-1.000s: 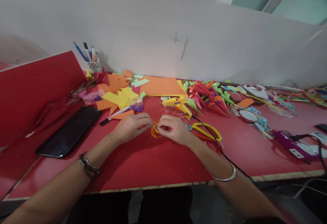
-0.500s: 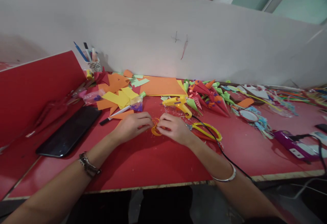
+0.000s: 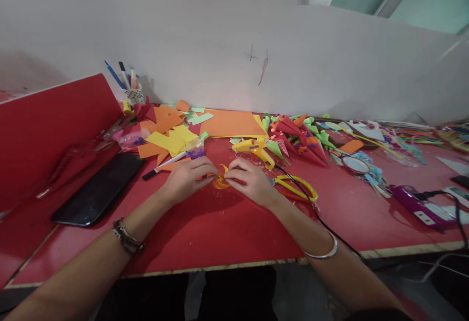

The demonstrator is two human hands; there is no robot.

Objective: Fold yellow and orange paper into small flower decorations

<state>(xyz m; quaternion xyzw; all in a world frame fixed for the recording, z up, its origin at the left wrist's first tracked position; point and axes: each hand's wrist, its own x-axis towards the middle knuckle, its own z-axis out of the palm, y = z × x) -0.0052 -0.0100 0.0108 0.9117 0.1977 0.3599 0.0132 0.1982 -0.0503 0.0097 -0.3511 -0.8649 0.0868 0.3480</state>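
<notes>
Between my hands is a small orange piece of curled paper strips [image 3: 221, 182], close above the red tabletop. My left hand [image 3: 188, 177] pinches its left side, fingertips together. From the right, my right hand [image 3: 251, 179] pinches the other side of the strips. The fingers partly cover the piece, so its full shape is hidden. Just beyond my right hand lies a yellow glue gun [image 3: 256, 150]. Scissors with yellow handles [image 3: 298, 186] rest beside my right wrist. A marker with a black cap [image 3: 161, 167] lies near my left hand.
A black phone [image 3: 98, 189] lies at the left, before a red board [image 3: 51, 140]. Coloured paper scraps [image 3: 172, 138] and orange sheets [image 3: 232, 123] are at the back. Red paper cones [image 3: 300, 138] lie to the right, with a purple power strip [image 3: 421, 206] farther right. A black cord [image 3: 330, 230] crosses the table.
My fingers have shifted slightly on the orange strips, which now show more curls fanned out between my hands. Things on the table have stayed in place.
</notes>
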